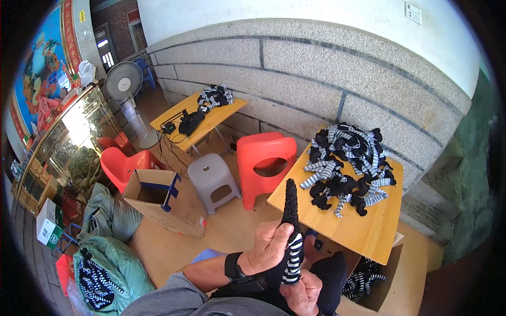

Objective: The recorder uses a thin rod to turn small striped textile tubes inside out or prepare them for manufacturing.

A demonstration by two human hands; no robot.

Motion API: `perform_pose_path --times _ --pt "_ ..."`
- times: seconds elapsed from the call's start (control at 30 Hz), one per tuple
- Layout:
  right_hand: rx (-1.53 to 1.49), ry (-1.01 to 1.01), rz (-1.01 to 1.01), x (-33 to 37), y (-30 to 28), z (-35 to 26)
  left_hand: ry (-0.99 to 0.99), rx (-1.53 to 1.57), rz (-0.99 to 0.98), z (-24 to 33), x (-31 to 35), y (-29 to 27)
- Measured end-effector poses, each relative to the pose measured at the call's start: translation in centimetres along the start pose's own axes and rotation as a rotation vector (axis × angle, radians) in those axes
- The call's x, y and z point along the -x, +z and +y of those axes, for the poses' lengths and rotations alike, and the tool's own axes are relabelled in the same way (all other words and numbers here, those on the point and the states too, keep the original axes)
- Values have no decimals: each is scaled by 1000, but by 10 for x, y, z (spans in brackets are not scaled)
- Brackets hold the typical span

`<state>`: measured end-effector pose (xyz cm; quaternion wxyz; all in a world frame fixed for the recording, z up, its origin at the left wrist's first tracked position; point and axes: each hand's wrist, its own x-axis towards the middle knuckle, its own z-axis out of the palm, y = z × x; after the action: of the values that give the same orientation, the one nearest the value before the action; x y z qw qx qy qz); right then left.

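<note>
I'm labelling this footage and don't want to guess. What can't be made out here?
All in the head view:
Part of the striped knit, covered by the left hand.
The forearm behind the right hand, cut off by the lower edge.
The bottom inside the tall brown box, hidden by its near wall.
Part of the box under the table, which covers it.

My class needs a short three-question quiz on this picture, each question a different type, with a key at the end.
1. True or false: the right hand is empty.
2. What is heaped on the nearer table? A) bottles; B) black-and-striped knitted items; C) books.
3. Fill in: the hand nearer the black tip of the held knitted piece is the ____ hand.

Key: 1. False, it grips the striped end. 2. B. 3. Left.
</note>
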<state>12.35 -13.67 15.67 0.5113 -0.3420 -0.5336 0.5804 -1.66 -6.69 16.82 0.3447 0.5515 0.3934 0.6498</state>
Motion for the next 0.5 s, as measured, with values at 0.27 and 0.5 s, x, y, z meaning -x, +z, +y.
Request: perform_pose_path --times 0.27,0.5 --pt "-169 7 -79 -3 -16 34 -27 -49 -71 -13 1 -10" --pt "-13 88 -213 -20 -32 45 -311 84 -91 -25 5 -27"
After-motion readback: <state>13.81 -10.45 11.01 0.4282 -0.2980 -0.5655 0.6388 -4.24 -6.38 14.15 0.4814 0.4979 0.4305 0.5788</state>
